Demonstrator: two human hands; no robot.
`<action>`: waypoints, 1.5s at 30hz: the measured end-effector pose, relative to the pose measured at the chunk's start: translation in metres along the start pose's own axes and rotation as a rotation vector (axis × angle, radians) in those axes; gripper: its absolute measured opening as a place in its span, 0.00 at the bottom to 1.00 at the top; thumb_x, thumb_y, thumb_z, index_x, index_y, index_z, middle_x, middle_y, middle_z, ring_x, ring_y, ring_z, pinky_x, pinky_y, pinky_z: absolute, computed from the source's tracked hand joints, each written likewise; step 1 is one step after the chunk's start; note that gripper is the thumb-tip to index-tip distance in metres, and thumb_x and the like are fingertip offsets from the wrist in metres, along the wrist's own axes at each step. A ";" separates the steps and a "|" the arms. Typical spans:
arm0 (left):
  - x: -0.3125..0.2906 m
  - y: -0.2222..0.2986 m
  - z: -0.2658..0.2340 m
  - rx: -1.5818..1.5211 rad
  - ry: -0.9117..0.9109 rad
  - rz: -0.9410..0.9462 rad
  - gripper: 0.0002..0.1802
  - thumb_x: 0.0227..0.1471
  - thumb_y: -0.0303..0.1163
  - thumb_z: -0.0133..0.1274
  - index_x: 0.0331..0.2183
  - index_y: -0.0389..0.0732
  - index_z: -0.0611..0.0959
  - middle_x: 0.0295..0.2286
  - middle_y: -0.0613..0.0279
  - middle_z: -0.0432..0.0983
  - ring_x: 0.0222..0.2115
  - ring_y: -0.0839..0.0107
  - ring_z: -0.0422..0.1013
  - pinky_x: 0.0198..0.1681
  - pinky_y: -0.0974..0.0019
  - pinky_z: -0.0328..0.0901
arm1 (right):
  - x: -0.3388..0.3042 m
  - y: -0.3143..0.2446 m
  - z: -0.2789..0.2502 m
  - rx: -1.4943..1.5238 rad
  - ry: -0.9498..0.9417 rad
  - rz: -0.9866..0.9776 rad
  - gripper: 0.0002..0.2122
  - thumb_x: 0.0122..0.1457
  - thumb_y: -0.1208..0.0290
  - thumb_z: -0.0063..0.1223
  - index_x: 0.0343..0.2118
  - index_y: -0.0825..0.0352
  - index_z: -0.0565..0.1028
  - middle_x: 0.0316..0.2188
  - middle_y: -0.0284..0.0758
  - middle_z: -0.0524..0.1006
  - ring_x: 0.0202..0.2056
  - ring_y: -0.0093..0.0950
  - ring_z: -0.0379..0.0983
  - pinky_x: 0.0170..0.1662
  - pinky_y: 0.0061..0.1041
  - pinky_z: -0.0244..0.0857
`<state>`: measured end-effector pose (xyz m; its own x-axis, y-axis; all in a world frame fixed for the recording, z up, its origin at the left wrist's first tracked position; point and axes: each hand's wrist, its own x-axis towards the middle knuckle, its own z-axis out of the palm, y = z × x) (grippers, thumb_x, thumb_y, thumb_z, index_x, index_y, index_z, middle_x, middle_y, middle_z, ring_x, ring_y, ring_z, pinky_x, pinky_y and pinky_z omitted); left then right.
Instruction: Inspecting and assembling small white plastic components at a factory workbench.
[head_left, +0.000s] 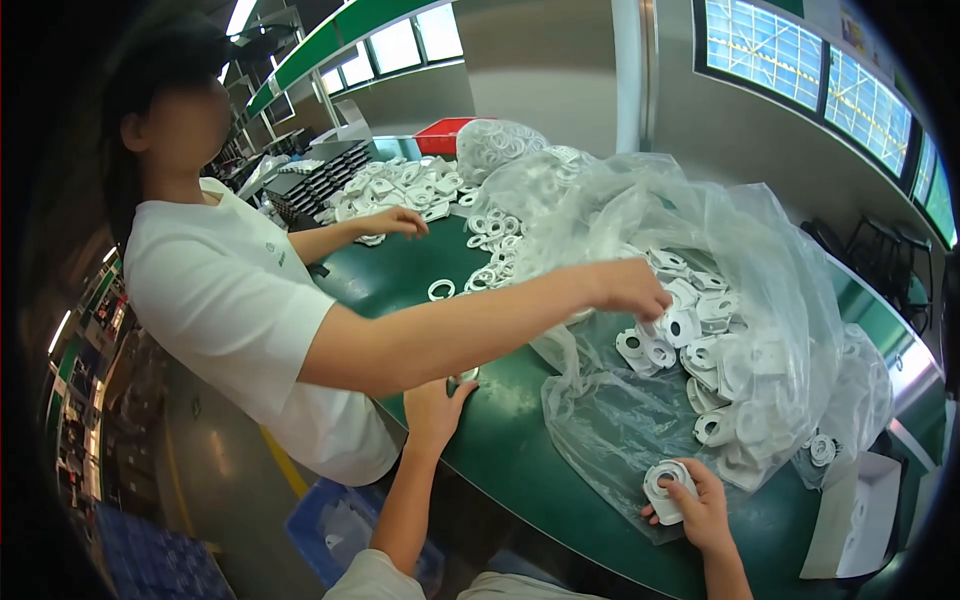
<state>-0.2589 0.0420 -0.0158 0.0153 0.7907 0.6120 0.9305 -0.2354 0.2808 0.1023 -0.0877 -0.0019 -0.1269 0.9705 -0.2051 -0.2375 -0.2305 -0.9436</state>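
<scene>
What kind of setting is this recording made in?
Most likely a factory assembly line. A long green work table carries heaps of identical white plastic parts spilling from a clear plastic bag, with stacked dark trays behind and a co-worker sorting alongside.

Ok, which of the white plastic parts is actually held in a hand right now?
The white part in the right hand, at the near edge of the clear bag; the others lie loose in the bag or on the table.
</scene>
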 end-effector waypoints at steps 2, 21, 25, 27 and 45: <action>-0.010 -0.004 -0.001 -0.051 -0.202 -0.178 0.12 0.40 0.33 0.63 0.30 0.40 0.80 0.29 0.55 0.76 0.32 0.54 0.71 0.37 0.58 0.65 | 0.000 0.000 0.000 -0.006 0.000 -0.008 0.13 0.58 0.80 0.46 0.46 0.74 0.66 0.33 0.43 0.76 0.26 0.33 0.78 0.26 0.25 0.73; 0.033 0.174 -0.018 -1.014 -0.392 0.271 0.07 0.49 0.20 0.53 0.35 0.33 0.79 0.27 0.58 0.74 0.25 0.76 0.72 0.29 0.73 0.66 | 0.005 -0.004 -0.008 0.215 0.217 -0.011 0.13 0.61 0.72 0.41 0.46 0.71 0.64 0.35 0.48 0.75 0.26 0.37 0.76 0.26 0.31 0.73; 0.045 0.211 0.006 -1.335 -0.757 0.049 0.08 0.52 0.24 0.54 0.36 0.33 0.79 0.28 0.63 0.75 0.27 0.79 0.73 0.31 0.74 0.68 | 0.004 0.000 -0.014 0.251 0.253 -0.031 0.14 0.63 0.67 0.39 0.47 0.70 0.64 0.36 0.47 0.75 0.27 0.39 0.76 0.28 0.33 0.73; 0.046 0.222 0.029 -1.480 -0.851 -0.029 0.08 0.52 0.25 0.54 0.36 0.33 0.79 0.27 0.65 0.76 0.27 0.80 0.72 0.32 0.75 0.68 | 0.001 0.000 -0.015 0.306 0.271 -0.070 0.17 0.64 0.61 0.35 0.48 0.69 0.64 0.38 0.46 0.75 0.30 0.40 0.76 0.31 0.35 0.73; 0.010 0.219 0.066 -1.509 -0.992 -0.234 0.13 0.50 0.22 0.55 0.40 0.31 0.78 0.29 0.61 0.77 0.26 0.78 0.73 0.31 0.75 0.70 | 0.004 -0.016 -0.012 0.341 0.207 -0.225 0.30 0.45 0.81 0.37 0.57 0.75 0.56 0.47 0.50 0.70 0.44 0.44 0.73 0.49 0.38 0.68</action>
<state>-0.0312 0.0361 0.0033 0.6596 0.7516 0.0073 -0.1375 0.1111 0.9843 0.1167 -0.0798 0.0091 0.1509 0.9849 -0.0846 -0.5447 0.0114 -0.8385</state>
